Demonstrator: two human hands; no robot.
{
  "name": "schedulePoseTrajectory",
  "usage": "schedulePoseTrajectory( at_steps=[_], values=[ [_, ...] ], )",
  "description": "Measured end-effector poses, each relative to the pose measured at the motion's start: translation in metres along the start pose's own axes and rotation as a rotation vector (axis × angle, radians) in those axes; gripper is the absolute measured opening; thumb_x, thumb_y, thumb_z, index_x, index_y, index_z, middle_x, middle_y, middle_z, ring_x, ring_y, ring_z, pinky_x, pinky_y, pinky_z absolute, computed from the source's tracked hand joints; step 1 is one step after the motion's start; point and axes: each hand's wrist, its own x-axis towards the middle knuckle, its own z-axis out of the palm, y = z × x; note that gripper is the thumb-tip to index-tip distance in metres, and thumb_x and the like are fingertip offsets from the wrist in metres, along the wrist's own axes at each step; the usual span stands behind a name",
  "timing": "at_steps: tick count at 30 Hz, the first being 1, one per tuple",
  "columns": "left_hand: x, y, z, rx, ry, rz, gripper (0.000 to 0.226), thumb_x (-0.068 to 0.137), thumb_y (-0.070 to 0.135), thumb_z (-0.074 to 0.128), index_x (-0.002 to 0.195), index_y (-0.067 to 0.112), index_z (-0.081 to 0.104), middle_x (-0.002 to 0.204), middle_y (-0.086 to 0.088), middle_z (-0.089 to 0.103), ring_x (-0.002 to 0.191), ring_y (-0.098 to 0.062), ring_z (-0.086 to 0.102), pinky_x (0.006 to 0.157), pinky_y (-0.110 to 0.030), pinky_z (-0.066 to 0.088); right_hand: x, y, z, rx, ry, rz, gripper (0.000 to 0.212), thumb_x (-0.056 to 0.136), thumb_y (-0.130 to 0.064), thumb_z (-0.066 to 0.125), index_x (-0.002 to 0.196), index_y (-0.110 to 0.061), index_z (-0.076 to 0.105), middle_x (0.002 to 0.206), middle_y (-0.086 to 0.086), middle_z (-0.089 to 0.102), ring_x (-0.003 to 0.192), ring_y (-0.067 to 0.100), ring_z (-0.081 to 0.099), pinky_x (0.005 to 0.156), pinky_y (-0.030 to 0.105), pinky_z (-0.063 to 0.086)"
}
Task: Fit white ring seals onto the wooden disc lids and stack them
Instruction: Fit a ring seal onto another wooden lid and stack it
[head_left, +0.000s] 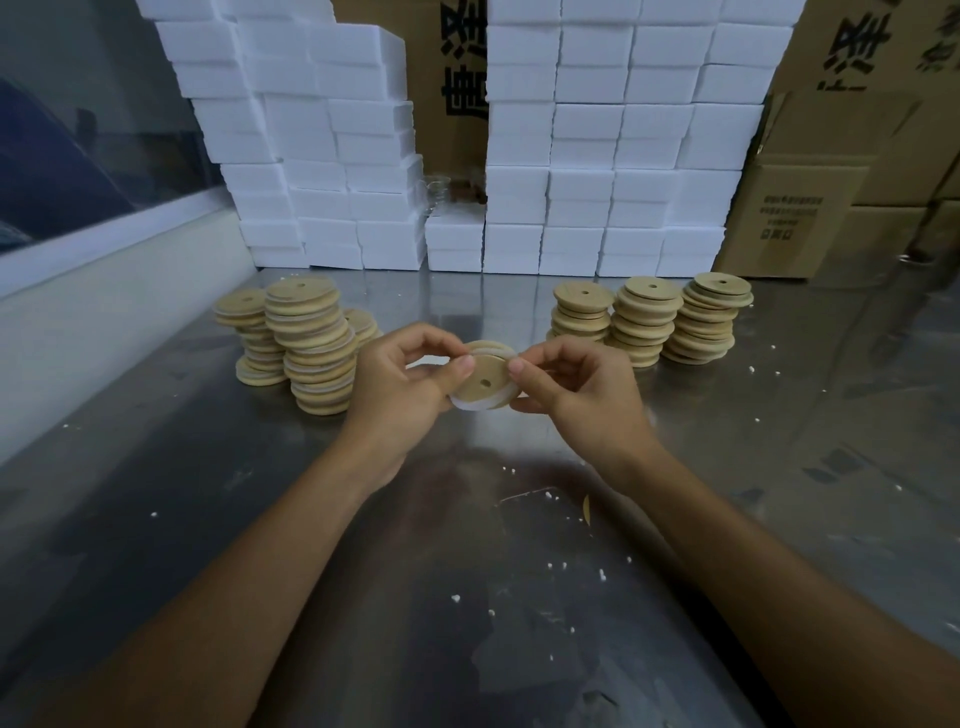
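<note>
I hold one wooden disc lid (485, 375) with a small centre hole above the metal table, tilted toward me. A white ring seal (475, 402) wraps its lower and left edge and shows at the upper right. My left hand (402, 382) pinches the lid's left side, thumb on its face. My right hand (571, 387) pinches the right edge at the seal. Stacks of lids with white seals (311, 348) stand to the left. Three stacks of bare wooden lids (652, 319) stand to the right.
White foam boxes (597, 156) form a wall at the back of the steel table (467, 519), with cardboard cartons (831, 208) at the right. A glass jar (436, 195) sits in the gap between the foam. White crumbs dot the table. A white ledge (104, 291) runs along the left.
</note>
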Motion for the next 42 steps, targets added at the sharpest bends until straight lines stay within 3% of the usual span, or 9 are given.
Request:
schedulePoseTrajectory(
  at_steps=[9,13,19,24,28,31,35,39,42],
  values=[
    [-0.001,0.004,-0.002,-0.150,-0.033,-0.149,0.020,0.085,-0.004,0.066,0.074,0.012,0.063,0.085,-0.006,0.069,0.079,-0.018,0.069,0.071,-0.037,0.060,-0.001,-0.005,-0.004,0.061,-0.037,0.086,0.015,0.085,0.001,0.070,0.094,0.013,0.068,0.092,0.026,0.072,0.081,0.032,0.071,0.078,0.040,0.062],
    [0.000,0.003,-0.001,-0.237,-0.024,-0.212,0.023,0.086,-0.005,0.064,0.072,0.013,0.062,0.083,-0.006,0.068,0.077,-0.017,0.069,0.064,-0.034,0.059,-0.001,-0.004,-0.002,0.029,-0.023,0.051,0.017,0.085,-0.003,0.071,0.093,0.012,0.067,0.089,0.023,0.073,0.077,0.025,0.071,0.076,0.038,0.062],
    [-0.001,-0.001,0.006,-0.407,-0.024,-0.303,0.022,0.089,-0.006,0.058,0.075,0.010,0.057,0.085,-0.010,0.067,0.080,-0.021,0.069,0.069,-0.039,0.060,0.000,-0.001,-0.001,0.097,0.006,0.065,0.012,0.086,-0.002,0.070,0.092,0.007,0.065,0.084,0.016,0.072,0.075,0.019,0.072,0.071,0.040,0.063],
    [-0.003,-0.006,0.005,0.118,-0.037,0.075,0.022,0.085,0.000,0.069,0.079,0.021,0.064,0.088,0.002,0.070,0.081,-0.017,0.070,0.073,-0.037,0.060,-0.001,0.009,0.000,-0.180,0.058,-0.090,0.002,0.088,-0.004,0.071,0.089,-0.006,0.069,0.087,0.008,0.074,0.082,0.018,0.073,0.072,0.041,0.062],
    [-0.005,-0.004,0.006,0.153,-0.039,0.196,0.024,0.084,0.004,0.071,0.079,0.026,0.065,0.082,0.005,0.071,0.080,-0.017,0.071,0.072,-0.039,0.060,-0.003,0.008,0.003,-0.379,0.073,-0.325,0.004,0.089,-0.011,0.070,0.090,-0.014,0.070,0.091,-0.005,0.073,0.086,0.005,0.068,0.068,0.023,0.060],
    [-0.004,-0.002,0.006,0.093,-0.011,0.172,0.022,0.084,0.004,0.072,0.078,0.024,0.066,0.085,-0.002,0.071,0.079,-0.019,0.072,0.064,-0.033,0.059,-0.003,0.006,0.005,-0.340,0.146,-0.327,0.008,0.088,-0.013,0.073,0.088,-0.019,0.068,0.087,-0.013,0.069,0.085,0.001,0.068,0.067,0.012,0.054],
    [-0.004,-0.001,0.007,-0.012,-0.001,0.087,0.025,0.083,0.000,0.072,0.074,0.023,0.066,0.079,0.005,0.071,0.077,-0.015,0.073,0.060,-0.023,0.056,-0.002,0.006,0.003,-0.298,0.189,-0.241,0.003,0.087,-0.012,0.074,0.087,-0.010,0.071,0.085,-0.005,0.073,0.081,0.005,0.070,0.071,0.025,0.059],
    [-0.003,-0.001,0.006,-0.012,-0.025,0.099,0.031,0.082,-0.001,0.072,0.070,0.027,0.067,0.079,0.005,0.071,0.076,-0.016,0.072,0.060,-0.022,0.054,0.001,0.004,0.001,-0.239,0.145,-0.149,0.006,0.086,-0.004,0.072,0.082,-0.007,0.070,0.082,0.006,0.074,0.081,0.022,0.072,0.075,0.046,0.060],
    [-0.003,-0.002,0.004,-0.039,-0.042,0.081,0.032,0.082,-0.002,0.071,0.069,0.027,0.067,0.077,0.006,0.072,0.076,-0.015,0.072,0.061,-0.023,0.055,0.004,0.002,-0.003,-0.179,0.101,-0.085,0.009,0.086,-0.001,0.072,0.079,-0.007,0.071,0.081,0.012,0.073,0.081,0.030,0.072,0.078,0.052,0.059]
  ],
)
